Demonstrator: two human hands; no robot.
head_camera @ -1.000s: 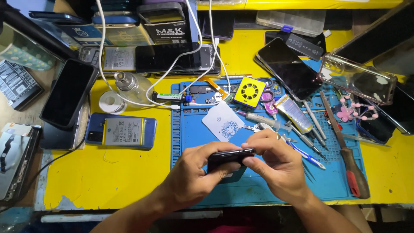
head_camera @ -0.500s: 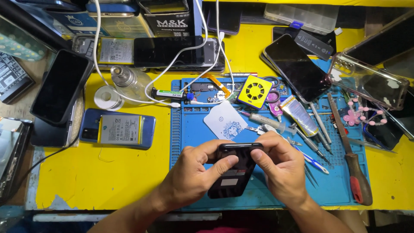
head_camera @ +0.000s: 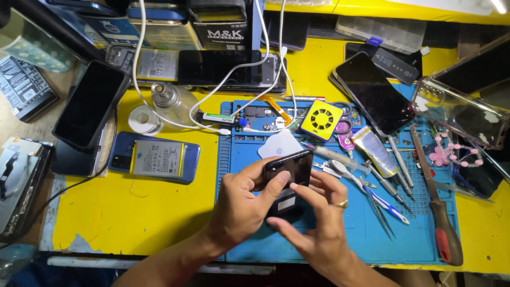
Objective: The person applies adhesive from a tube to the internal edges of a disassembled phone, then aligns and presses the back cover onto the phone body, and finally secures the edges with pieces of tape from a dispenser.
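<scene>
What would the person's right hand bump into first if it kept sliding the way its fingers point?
The right hand points up and to the left, fingers already against the black phone that the left hand also holds. Past the phone, probably the white card on the blue mat, though height is unclear.

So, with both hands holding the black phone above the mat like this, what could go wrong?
1. The phone is held tilted in the air by the left hand and right hand; a slip could drop it on the tweezers beside it.
2. The white cable runs just behind the hands and may snag, pulling the small bottle over.
</scene>
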